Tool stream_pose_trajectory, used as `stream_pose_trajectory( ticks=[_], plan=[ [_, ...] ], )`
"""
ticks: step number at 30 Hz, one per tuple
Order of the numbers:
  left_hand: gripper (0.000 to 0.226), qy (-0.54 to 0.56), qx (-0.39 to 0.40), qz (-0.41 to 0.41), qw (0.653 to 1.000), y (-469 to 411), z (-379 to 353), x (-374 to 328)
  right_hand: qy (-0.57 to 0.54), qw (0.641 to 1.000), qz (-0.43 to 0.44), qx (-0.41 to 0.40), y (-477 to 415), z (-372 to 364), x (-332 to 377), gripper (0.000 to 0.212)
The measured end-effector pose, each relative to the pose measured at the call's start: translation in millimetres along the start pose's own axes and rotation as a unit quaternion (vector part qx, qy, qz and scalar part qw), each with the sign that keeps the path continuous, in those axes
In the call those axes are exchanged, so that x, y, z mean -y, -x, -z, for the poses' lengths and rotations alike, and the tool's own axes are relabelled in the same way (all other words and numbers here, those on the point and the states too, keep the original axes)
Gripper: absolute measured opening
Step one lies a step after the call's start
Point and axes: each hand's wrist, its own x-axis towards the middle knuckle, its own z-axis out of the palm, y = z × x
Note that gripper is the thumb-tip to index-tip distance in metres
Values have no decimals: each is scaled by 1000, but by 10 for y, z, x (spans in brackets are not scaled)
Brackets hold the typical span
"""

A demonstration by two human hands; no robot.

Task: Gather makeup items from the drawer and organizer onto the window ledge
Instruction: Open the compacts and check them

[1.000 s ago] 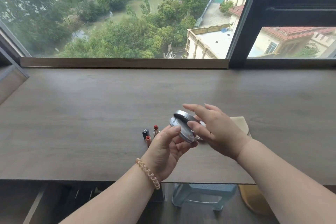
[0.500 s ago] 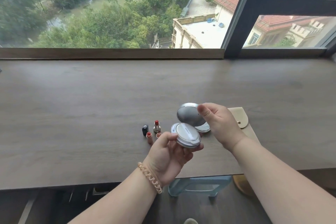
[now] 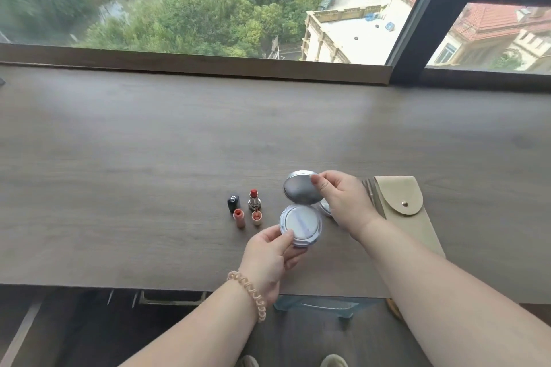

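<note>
Item under inspection: the compact (image 3: 301, 225), open, held over the window ledge (image 3: 149, 143) at lower centre of frame. The left hand (image 3: 269, 256) grips its base, thumb curled onto the rim. The right hand (image 3: 343, 202) pinches the raised lid (image 3: 299, 188) by its edge, thumb in front. Adjacent: lipsticks (image 3: 254, 199) just left, beige pouch (image 3: 402, 202) to the right.

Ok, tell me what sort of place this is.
Probably a home room high up in a building: a wide wooden window ledge, a window overlooking treetops and rooftops, and lipsticks beside an open compact.
</note>
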Motion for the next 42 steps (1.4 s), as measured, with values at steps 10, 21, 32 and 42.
stream_pose_trajectory(
  ticks=[10,21,32,42],
  plan=[
    [8,-26,-221,-55,973,-284,-189,170,170,985,19,5,-372,-159,-210,29],
    [9,-115,-322,-69,937,-462,-144,233,201,977,74,7,-436,-126,-310,29],
    [20,-194,-363,-114,904,-277,-232,155,320,943,51,77,-223,311,-631,82],
    [59,-95,-40,-110,989,-95,-721,-48,-72,993,-9,97,-42,714,-323,80]
  ],
)
